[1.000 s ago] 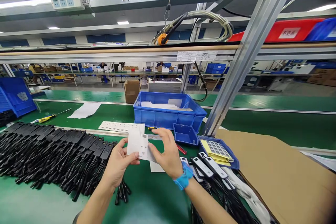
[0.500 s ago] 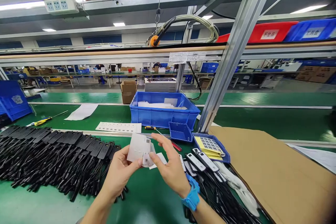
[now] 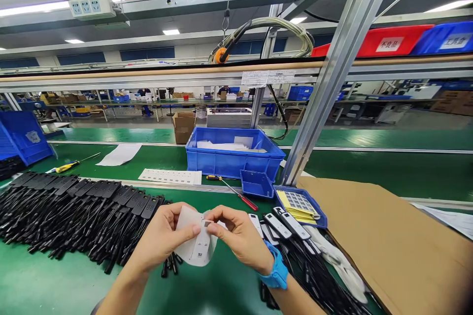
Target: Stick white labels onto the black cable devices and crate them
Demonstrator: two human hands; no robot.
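Note:
A white sheet of printed labels is bent between my hands above the green bench. My left hand grips it from the left, thumb on its front. My right hand, with a blue watch on the wrist, pinches its upper right part at a small dark window; whether a label is lifting there I cannot tell. Left of my hands lie rows of black cabled devices. To the right is a pile of similar devices with white label faces.
Behind my hands stand a blue bin, a small blue tray and a red-and-yellow screwdriver. A tray of yellow sticker sheets, a white glove and cardboard lie right. A metal post rises there.
My right hand has gone from open fingers beside the sheet to a pinch on its upper right part. The sheet has moved slightly lower and turned, showing more of its printed strip.

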